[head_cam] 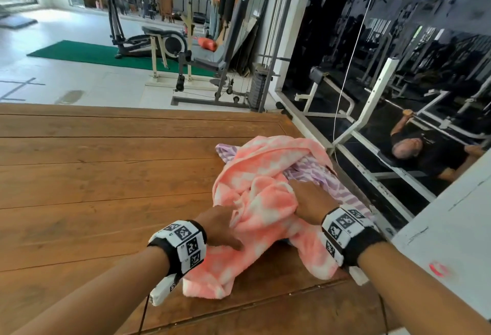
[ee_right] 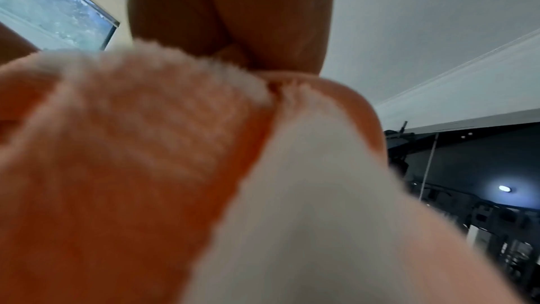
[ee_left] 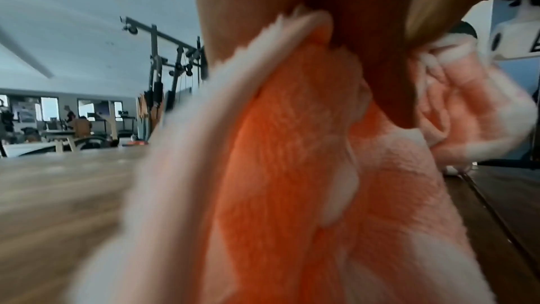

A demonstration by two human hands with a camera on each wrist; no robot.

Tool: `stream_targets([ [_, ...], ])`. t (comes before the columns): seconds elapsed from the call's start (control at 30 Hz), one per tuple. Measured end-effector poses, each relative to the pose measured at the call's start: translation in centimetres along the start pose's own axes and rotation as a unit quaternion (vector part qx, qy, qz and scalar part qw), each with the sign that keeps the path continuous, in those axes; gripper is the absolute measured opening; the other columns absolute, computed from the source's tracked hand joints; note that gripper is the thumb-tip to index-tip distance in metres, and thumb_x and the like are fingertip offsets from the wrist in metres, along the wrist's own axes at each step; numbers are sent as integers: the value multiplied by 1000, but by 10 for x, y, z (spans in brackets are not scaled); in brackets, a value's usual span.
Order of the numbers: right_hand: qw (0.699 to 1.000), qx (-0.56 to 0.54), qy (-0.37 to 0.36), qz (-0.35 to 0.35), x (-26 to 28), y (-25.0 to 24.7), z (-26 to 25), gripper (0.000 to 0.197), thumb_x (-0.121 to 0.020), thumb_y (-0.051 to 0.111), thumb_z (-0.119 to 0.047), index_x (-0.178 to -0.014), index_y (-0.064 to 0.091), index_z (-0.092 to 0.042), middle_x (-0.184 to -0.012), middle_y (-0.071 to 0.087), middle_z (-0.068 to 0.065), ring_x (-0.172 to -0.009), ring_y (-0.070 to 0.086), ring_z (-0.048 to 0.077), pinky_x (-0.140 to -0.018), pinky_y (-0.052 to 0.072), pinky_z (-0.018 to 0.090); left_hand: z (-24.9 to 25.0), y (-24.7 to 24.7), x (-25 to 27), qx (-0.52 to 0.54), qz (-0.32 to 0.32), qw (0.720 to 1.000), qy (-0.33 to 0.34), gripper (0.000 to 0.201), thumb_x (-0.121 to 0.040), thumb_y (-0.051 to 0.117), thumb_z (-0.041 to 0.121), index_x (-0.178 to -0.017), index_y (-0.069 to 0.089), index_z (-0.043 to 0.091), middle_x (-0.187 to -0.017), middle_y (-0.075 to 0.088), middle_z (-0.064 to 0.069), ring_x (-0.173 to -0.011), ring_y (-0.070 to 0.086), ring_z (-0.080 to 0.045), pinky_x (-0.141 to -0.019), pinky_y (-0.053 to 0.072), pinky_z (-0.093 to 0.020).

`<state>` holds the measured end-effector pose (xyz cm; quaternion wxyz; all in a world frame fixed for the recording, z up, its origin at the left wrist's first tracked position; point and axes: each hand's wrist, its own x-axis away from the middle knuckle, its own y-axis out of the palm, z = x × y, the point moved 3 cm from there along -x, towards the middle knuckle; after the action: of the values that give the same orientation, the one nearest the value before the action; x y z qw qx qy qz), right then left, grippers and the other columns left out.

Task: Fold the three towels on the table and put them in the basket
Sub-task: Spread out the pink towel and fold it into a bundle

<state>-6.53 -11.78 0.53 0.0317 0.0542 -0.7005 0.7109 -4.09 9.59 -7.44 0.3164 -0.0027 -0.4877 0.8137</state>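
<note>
On the near right of the wooden tabletop [head_cam: 93,175] I see a crumpled pink-and-white towel [head_cam: 255,201] heaped over a purple striped towel [head_cam: 318,172], most of which is hidden beneath it. I can make out no third towel and no basket. My left hand [head_cam: 220,228] and right hand [head_cam: 308,199] both press into the pink folds; their fingertips are buried in cloth, so I cannot tell whether either grip is closed on the towel. Both wrist views are blurred, filled with orange-pink terry and a strip of palm. Beyond the planks lie a pale tiled floor, a green mat [head_cam: 87,53], weight machines, and a dark wall mirror [head_cam: 398,69] on the right.
</note>
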Motion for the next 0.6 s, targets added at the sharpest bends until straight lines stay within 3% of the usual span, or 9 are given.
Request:
stream_targets([
  [0.07,1000,9,4,-30,-14,14,2,39,-87,51,-25,-123,40,-17,-119,56,14,-107,57,35,-85,48,44,-5,23,-12,-46,-40,998,-16,72,-62,79,52,-120,48,23,-116,60,2,-102,56,-19,-90,49,-36],
  [0.17,995,10,9,-96,-30,35,6,60,-83,60,-30,-132,29,-14,-123,48,16,-110,54,38,-87,45,43,-19,40,-22,-59,-28,996,-61,63,-69,77,46,-119,49,21,-118,61,0,-105,56,-21,-91,47,-34],
  [0.23,995,15,-2,-99,-40,45,8,51,-84,60,-30,-126,37,-13,-123,50,14,-110,54,36,-88,47,43,-27,42,-28,-20,-15,996,-80,65,-71,78,39,-126,46,21,-123,60,-1,-110,55,-24,-92,45,-32],
  [0.37,998,18,-46,-32,-59,39,5,26,-88,51,-24,-111,55,-13,-112,61,11,-103,59,32,-81,47,38,-30,37,-41,-11,6,995,-97,69,-74,73,27,-135,41,23,-124,58,-4,-111,55,-25,-88,46,-31],
  [0.5,996,-15,-84,13,-71,11,13,24,-87,53,-30,-103,62,-15,-106,66,7,-98,62,28,-82,50,38,-23,-10,-48,-88,108,984,-113,24,-77,61,34,-98,56,25,-102,66,-1,-88,61,-23,-71,48,-30],
  [0.6,990,-74,-109,44,-80,-21,16,10,-90,52,-22,-80,55,-22,-85,57,2,-87,59,25,-75,43,32,-6,-79,-41,-92,240,960,-113,14,-76,58,31,-83,60,19,-89,68,-4,-84,64,-30,-63,44,-31],
])
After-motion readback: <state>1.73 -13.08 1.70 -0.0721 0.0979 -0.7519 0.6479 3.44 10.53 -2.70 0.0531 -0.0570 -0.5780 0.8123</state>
